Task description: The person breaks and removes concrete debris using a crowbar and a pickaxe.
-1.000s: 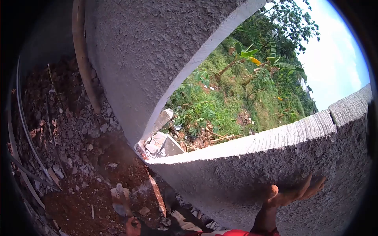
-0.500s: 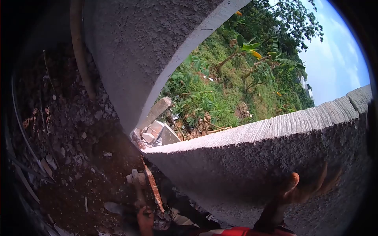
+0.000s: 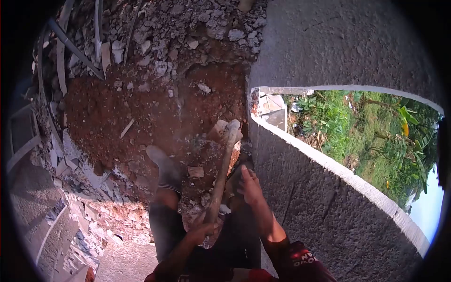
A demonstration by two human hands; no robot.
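Note:
My left hand (image 3: 204, 229) is wrapped round the lower end of the wooden handle of a hoe (image 3: 222, 176). The hoe's dirt-covered head (image 3: 228, 130) rests on the reddish soil, close to the foot of the wall. To the right of the handle, my right hand (image 3: 250, 185) is raised with the thumb up and the fingers loosely apart. Nothing shows in it, and it is beside the grey wall (image 3: 319, 202). Part of the hoe's blade is hard to make out against the soil.
Dug reddish soil (image 3: 141, 113) spreads ahead, with rubble (image 3: 202, 23) beyond it. My left foot (image 3: 159, 160) stands on the soil. Bent strips (image 3: 75, 47) and broken pieces lie at the left. Through the wall's opening, green plants (image 3: 329, 122) show.
The view has swung down and right, bringing the soil and my legs into the middle. My right hand has come from along the wall to near the hoe handle. My left hand still grips the hoe.

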